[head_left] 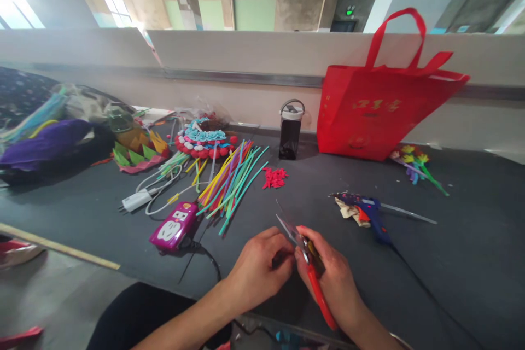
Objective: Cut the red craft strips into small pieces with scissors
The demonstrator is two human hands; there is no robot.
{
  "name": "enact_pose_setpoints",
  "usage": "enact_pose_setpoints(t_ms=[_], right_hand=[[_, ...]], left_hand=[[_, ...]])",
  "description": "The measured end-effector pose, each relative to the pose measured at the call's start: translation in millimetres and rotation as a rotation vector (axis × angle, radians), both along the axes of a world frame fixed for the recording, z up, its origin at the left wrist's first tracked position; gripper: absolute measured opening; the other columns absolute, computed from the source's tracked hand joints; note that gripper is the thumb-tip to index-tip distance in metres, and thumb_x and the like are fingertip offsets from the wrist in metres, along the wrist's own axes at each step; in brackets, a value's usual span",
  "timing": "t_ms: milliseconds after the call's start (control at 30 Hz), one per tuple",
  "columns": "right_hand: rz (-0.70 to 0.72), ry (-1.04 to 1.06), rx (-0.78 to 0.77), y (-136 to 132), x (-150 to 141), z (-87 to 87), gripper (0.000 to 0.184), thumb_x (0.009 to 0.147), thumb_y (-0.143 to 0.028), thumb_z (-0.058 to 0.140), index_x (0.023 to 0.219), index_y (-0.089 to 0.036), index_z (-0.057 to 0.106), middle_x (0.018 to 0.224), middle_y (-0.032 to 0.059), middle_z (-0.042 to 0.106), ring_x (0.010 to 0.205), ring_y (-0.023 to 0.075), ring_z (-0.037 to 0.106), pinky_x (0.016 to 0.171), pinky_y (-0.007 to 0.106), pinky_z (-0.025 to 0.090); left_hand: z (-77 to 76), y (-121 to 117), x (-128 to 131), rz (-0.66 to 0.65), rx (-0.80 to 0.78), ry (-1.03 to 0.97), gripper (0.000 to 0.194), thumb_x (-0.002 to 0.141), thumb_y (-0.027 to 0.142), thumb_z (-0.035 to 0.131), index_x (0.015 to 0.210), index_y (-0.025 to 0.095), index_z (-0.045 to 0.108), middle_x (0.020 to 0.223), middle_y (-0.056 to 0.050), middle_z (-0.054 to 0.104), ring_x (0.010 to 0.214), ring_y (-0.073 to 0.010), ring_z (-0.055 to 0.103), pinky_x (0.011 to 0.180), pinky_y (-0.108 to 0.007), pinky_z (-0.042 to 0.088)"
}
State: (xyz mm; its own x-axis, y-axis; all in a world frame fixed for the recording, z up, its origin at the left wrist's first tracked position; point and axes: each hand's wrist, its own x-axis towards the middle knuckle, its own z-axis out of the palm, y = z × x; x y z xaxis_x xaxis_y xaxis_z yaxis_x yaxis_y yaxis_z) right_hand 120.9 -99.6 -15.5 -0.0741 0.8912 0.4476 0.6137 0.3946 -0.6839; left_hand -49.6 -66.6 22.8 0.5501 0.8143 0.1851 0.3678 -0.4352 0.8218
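My right hand (pixel 336 273) grips a pair of scissors (pixel 316 290) with red handles, the blades pointing up and away over the table. Close beside it, my left hand (pixel 260 262) is closed, thumb and fingers curled together near the blades. What it may hold is hidden. Beyond the hands lies a small heap of red pieces (pixel 275 177). To its left is a loose bundle of thin coloured strips (pixel 229 186) in yellow, purple, pink, and green.
A blue glue gun (pixel 372 213) rests on the right, its cord trailing forward. A purple power socket (pixel 174 227) and a white charger (pixel 136 200) lie left. Behind stand a dark bottle (pixel 289 136), a red bag (pixel 369 115) and flower-trimmed decorations (pixel 205 139).
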Motion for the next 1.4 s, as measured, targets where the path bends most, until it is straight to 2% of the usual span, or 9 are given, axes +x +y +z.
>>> enact_pose_setpoints(t_ms=[167,233,333,433,533,633,767,1133,1400], right_hand=[[0.019,-0.048,0.036,-0.8,-1.1,1.6,0.046,0.082,-0.012,0.050,0.126,-0.025,0.051,0.113,0.0042,0.069,0.099,0.0163,0.068,0.084,0.026,0.056],[0.008,-0.056,0.050,-1.3,-1.0,1.7,0.043,0.084,-0.014,0.050,0.125,-0.025,0.052,0.112,0.0045,0.069,0.098,0.0166,0.068,0.084,0.027,0.056],[-0.090,-0.027,0.098,-1.1,-0.2,1.5,0.036,0.087,-0.021,0.052,0.123,-0.023,0.053,0.104,0.0047,0.070,0.088,0.0168,0.069,0.080,0.028,0.057],[-0.117,-0.050,0.101,0.6,0.6,0.5,0.036,0.087,-0.022,0.053,0.122,-0.023,0.053,0.102,0.0045,0.068,0.086,0.0167,0.068,0.077,0.028,0.056],[-0.075,-0.140,0.068,2.5,0.9,-1.9,0.041,0.083,-0.019,0.053,0.124,-0.024,0.052,0.104,0.0057,0.066,0.092,0.0196,0.066,0.080,0.033,0.056],[-0.056,-0.188,0.018,3.4,1.3,-5.2,0.046,0.081,-0.016,0.053,0.126,-0.023,0.051,0.103,0.0065,0.065,0.094,0.0219,0.064,0.081,0.037,0.055],[-0.021,-0.188,-0.029,3.3,2.2,-8.9,0.048,0.080,-0.014,0.052,0.126,-0.024,0.049,0.100,0.0059,0.064,0.091,0.0220,0.063,0.079,0.037,0.054],[-0.077,-0.237,0.016,-1.4,1.8,-9.8,0.046,0.079,-0.011,0.050,0.123,-0.024,0.052,0.098,0.0056,0.065,0.086,0.0210,0.064,0.075,0.035,0.054],[-0.136,-0.295,0.050,-6.1,0.3,-11.2,0.042,0.083,-0.021,0.053,0.125,-0.024,0.051,0.096,0.0075,0.063,0.088,0.0249,0.061,0.074,0.039,0.053]], left_hand=[[-1.6,0.2,-0.8,-0.038,0.060,0.020,0.021,0.075,0.005,0.052,0.081,0.017,0.067,0.084,-0.006,0.066,0.079,-0.0170,0.057,0.071,-0.025,0.041],[-2.9,1.3,-0.4,-0.008,0.013,-0.046,0.017,0.074,0.007,0.054,0.077,0.017,0.067,0.080,-0.006,0.066,0.075,-0.0160,0.057,0.069,-0.025,0.040],[-2.0,4.5,-0.6,0.143,-0.281,-0.302,0.006,0.075,0.018,0.063,0.070,0.016,0.066,0.067,-0.002,0.062,0.061,-0.0119,0.051,0.058,-0.023,0.037],[2.7,7.3,-2.0,0.266,-0.617,-0.648,0.013,0.070,0.026,0.073,0.071,0.015,0.066,0.062,0.001,0.059,0.052,-0.0077,0.045,0.053,-0.021,0.034],[8.2,6.6,-2.9,0.336,-0.734,-0.864,0.015,0.065,0.025,0.077,0.073,0.015,0.068,0.062,0.003,0.059,0.050,-0.0061,0.043,0.053,-0.021,0.034],[12.1,3.0,-2.5,0.366,-0.739,-0.932,0.016,0.064,0.024,0.078,0.073,0.015,0.068,0.061,0.003,0.059,0.052,-0.0066,0.046,0.054,-0.021,0.035],[14.6,-1.5,-1.2,0.365,-0.723,-0.938,0.017,0.064,0.024,0.079,0.072,0.014,0.069,0.062,0.002,0.059,0.053,-0.0064,0.045,0.053,-0.020,0.035],[8.1,-6.7,2.8,0.394,-0.615,-0.864,0.017,0.067,0.027,0.079,0.071,0.014,0.069,0.068,0.000,0.060,0.058,-0.0080,0.046,0.056,-0.021,0.036],[2.3,-15.2,8.7,0.414,-0.608,-0.955,0.012,0.070,0.022,0.077,0.074,0.015,0.068,0.065,0.002,0.057,0.061,-0.0085,0.047,0.060,-0.021,0.037]])
